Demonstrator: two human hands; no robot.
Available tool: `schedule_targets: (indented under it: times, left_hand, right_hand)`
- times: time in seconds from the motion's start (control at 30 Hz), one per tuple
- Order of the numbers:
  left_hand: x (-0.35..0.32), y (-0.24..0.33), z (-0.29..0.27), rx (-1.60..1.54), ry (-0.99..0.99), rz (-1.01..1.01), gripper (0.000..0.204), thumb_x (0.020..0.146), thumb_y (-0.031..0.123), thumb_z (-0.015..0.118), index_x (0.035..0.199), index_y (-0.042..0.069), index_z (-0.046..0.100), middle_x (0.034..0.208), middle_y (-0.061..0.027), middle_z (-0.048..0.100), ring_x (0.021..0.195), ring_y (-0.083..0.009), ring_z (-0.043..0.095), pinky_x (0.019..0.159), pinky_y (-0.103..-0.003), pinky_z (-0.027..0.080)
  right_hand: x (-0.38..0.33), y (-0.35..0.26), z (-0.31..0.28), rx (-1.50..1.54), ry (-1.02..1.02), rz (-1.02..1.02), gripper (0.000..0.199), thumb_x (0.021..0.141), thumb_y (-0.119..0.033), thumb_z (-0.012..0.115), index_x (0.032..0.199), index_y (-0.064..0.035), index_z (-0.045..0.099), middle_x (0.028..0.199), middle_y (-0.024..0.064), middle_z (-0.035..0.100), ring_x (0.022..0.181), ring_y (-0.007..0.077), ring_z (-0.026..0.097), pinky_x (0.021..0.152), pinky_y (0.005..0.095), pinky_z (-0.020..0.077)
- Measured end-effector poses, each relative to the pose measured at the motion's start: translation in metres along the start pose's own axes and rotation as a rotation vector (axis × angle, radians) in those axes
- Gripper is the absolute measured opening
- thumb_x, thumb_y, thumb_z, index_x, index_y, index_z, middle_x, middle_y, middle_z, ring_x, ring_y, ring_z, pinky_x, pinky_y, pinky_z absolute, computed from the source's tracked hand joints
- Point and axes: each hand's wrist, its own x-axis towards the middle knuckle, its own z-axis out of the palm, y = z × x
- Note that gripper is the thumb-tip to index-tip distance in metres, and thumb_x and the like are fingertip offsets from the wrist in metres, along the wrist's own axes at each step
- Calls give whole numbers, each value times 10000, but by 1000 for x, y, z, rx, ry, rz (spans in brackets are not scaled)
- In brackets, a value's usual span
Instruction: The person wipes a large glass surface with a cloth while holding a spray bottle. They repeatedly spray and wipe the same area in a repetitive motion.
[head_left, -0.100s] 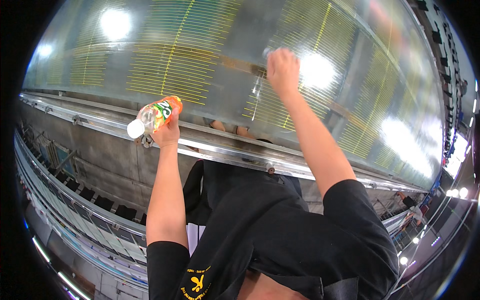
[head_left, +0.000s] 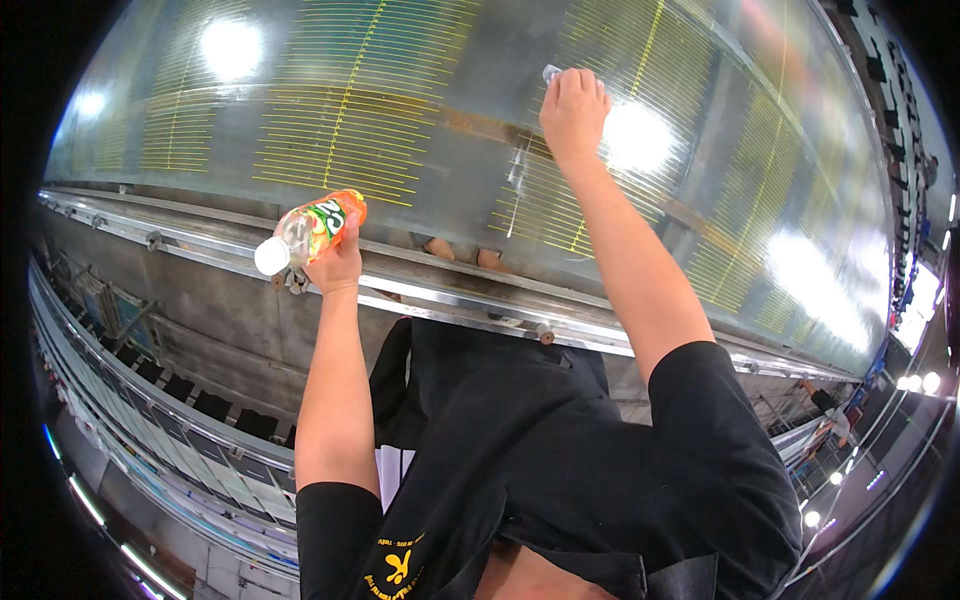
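My left hand [head_left: 337,264] is wrapped round a clear plastic bottle [head_left: 300,235] with an orange and green label and a white cap. The bottle lies tilted, its cap toward the left, above the near metal rail. My right hand [head_left: 574,115] is closed, its arm stretched out over the glossy grey tabletop [head_left: 480,60]. A small pale, partly see-through thing [head_left: 551,73] pokes out beside its fingers; what kind it is I cannot tell. Nearer to me than that hand, a shiny wet-looking streak [head_left: 516,175] runs across the surface.
Yellow comb-like line patterns [head_left: 345,110] mark the tabletop, with bright lamp reflections among them. A metal rail [head_left: 440,300] borders its near edge, close to my body. Another long railed table [head_left: 190,430] stands at the lower left. A person [head_left: 826,408] is at the far right.
My right hand has moved farther from me over the tabletop and slightly right, and more of the pale thing shows. My left hand and the bottle have hardly moved.
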Motion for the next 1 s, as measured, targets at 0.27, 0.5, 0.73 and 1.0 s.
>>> schedule_targets:
  times: [0.27, 0.5, 0.73, 1.0]
  left_hand:
    - [-11, -4, -23, 24, -69, -73, 642, 1025, 593, 643, 1271, 1, 692, 1281, -141, 726, 1221, -351, 660, 1060, -450, 490]
    - [7, 0, -8, 23, -85, -11, 666, 1047, 579, 615, 1335, -21, 641, 1323, -153, 707, 1202, -357, 667, 1044, -436, 503]
    - [-14, -10, -26, 52, -98, -132, 753, 1022, 636, 617, 1370, -32, 605, 1386, -188, 661, 1262, -359, 633, 1103, -453, 467]
    - [1, -4, -12, -53, -108, -114, 785, 1025, 640, 610, 1416, -38, 557, 1412, -200, 630, 1276, -373, 614, 1110, -474, 458]
  right_hand:
    - [-183, 27, -98, 132, -485, -361, 167, 929, -184, 708, 1032, -70, 641, 992, 139, 656, 922, 337, 635, 831, 492, 480]
    - [-53, 83, -38, -169, 10, 269, 145, 1032, -193, 585, 1015, -52, 611, 982, 157, 630, 931, 367, 599, 827, 521, 447]
    - [-203, 50, -111, 239, -385, -331, 124, 919, -148, 693, 987, -88, 610, 960, 104, 634, 886, 319, 606, 809, 507, 454]
    - [-16, 180, -56, -214, 134, 193, 124, 1003, -162, 616, 1020, -39, 618, 977, 177, 643, 903, 409, 602, 821, 542, 462]
